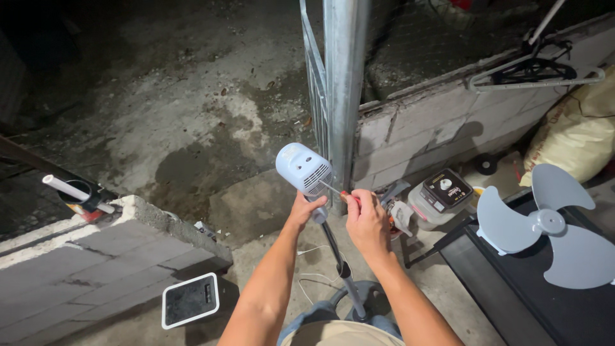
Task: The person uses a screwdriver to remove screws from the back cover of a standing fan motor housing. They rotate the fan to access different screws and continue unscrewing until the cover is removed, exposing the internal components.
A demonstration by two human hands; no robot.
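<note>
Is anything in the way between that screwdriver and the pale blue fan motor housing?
Nothing visible: the right hand holds the thin screwdriver with its tip at the pale blue fan motor housing, which the left hand steadies from below.

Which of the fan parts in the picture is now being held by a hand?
The pale blue motor housing on its stand, steadied by the left hand beneath it. The grey three-blade propeller and the control box lie untouched to the right.

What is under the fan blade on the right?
The fan blade lies on a dark mat, which rests on concrete floor. The mat beneath the blade is covered.
</note>
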